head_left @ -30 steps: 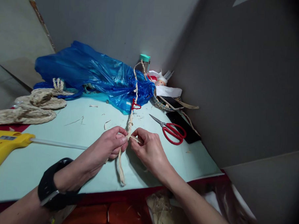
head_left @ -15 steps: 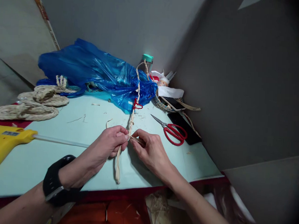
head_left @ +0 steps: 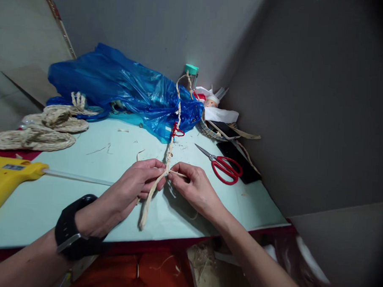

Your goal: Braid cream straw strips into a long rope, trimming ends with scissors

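A pale braided cord [head_left: 170,153] of dried plant fibre runs from the blue bag toward me, with a red tie [head_left: 178,131] looped round it. At its near end, my left hand [head_left: 142,179] pinches the braid and its strands between thumb and fingers. A loose flat fibre strand [head_left: 148,205] hangs down from there toward the table's front. My right hand [head_left: 191,183], just right of the braid's end, is closed on a thin fibre strand [head_left: 177,173] that passes between its thumb and fingertips. The fingertips of both hands are close together but apart.
Red-handled scissors [head_left: 225,168] and a dark phone [head_left: 247,167] lie at the right. A yellow glue gun [head_left: 8,182] with a glue stick lies at the left, below woven fibre soles [head_left: 36,139]. A blue plastic bag [head_left: 127,85] and a green-lidded jar [head_left: 191,70] stand behind.
The hanging strand has swung left, now crossing in front of my left fingers. The right hand's strand is drawn out to the right of the braid. The view has shifted slightly.
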Available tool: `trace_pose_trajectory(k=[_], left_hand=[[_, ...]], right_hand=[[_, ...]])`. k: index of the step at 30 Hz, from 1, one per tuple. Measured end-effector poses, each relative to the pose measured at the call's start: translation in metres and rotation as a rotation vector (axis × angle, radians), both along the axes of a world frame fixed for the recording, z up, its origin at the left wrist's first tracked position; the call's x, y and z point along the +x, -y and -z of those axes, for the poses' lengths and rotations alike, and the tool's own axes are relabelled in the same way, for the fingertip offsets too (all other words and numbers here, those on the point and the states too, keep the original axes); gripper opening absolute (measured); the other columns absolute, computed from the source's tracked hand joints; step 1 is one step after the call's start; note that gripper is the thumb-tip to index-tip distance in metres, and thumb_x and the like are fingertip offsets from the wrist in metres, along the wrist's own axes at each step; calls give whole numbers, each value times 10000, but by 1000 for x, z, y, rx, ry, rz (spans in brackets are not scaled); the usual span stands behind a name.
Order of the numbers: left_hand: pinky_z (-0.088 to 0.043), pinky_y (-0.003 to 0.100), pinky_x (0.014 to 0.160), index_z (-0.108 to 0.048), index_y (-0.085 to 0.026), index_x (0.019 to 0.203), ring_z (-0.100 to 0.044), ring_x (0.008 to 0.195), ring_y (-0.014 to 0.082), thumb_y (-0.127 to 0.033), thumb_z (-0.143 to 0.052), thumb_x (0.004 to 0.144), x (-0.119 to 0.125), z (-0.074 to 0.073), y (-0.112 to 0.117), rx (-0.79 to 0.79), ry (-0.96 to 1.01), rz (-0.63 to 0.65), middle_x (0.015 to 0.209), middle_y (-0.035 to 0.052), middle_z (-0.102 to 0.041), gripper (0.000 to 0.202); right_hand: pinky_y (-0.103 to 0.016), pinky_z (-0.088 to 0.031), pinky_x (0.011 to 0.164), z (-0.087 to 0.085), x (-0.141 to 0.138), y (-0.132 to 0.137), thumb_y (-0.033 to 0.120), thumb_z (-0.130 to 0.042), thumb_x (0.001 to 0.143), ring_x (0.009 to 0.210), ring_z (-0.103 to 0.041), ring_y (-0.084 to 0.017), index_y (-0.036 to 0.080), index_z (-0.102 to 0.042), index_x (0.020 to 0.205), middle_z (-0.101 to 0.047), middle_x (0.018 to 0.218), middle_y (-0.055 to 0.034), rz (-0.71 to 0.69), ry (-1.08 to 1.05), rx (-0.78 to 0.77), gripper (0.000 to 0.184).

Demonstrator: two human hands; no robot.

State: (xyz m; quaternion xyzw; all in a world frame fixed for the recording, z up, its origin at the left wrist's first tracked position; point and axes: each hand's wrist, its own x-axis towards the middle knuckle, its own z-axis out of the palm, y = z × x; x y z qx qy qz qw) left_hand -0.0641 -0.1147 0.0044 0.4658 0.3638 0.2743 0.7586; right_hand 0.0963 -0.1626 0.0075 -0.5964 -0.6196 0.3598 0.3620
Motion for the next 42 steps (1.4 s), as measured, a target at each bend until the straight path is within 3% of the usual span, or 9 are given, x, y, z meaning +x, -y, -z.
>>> trace_pose_trajectory(k=[7, 13, 18, 22, 26, 31, 42], left_hand=[[-191, 215, 425, -561, -193, 789, -314, 461, 69, -296, -570, 833, 2, -2, 1, 156, -180, 1, 580, -58, -522, 113], [-227, 236, 460, -562, -187, 783, -333, 468, 79, -258, -536, 825, 4, -1, 2, 322, -291, 9, 581, -48, -580, 86], [-302, 263, 544, -553, -191, 757, -468, 549, 126, -236, -526, 812, 4, 2, -2, 485, -367, 1, 575, -25, -614, 75], [-344, 282, 598, -575, -188, 758, -539, 620, 161, -258, -552, 788, 4, 4, -5, 547, -399, -19, 637, -1, -637, 79], [-351, 293, 626, -591, -182, 761, -541, 653, 173, -294, -581, 772, 5, 3, -6, 534, -411, -28, 663, 6, -629, 113], [-332, 290, 624, -575, -181, 709, -484, 647, 158, -328, -611, 755, 6, 2, -6, 551, -425, -43, 645, -16, -557, 158], [-308, 280, 619, -581, -163, 765, -427, 654, 125, -347, -617, 796, 6, 2, -6, 444, -382, 1, 693, -18, -528, 190]], right_hand=[[-230, -266, 531, -4, 1, 2, 276, -510, 896, 541, -340, -96, 175, -596, 738, -417, 573, 54, -20, 65, 17, 206], [-245, -266, 547, -5, 3, -2, 376, -478, 948, 575, -379, -103, 167, -618, 669, -429, 570, 44, -40, 101, 38, 376], [-246, -256, 544, -3, 4, -7, 269, -491, 916, 568, -373, -104, 161, -660, 680, -427, 552, 43, -51, 62, -3, 309], [-243, -259, 535, 0, 4, -8, 276, -494, 888, 561, -380, -105, 161, -664, 700, -457, 561, 35, -25, 47, -23, 279], [-233, -263, 517, 5, 2, -10, 288, -516, 849, 560, -392, -100, 162, -640, 708, -518, 592, 27, 6, 20, -38, 226], [-219, -276, 522, 8, 4, -9, 258, -527, 802, 547, -372, -95, 173, -598, 719, -458, 571, 45, 20, -27, -17, 139], [-218, -262, 514, 9, 13, -9, 346, -557, 824, 563, -361, -94, 169, -593, 788, -440, 611, 47, -59, -170, -71, 185]])
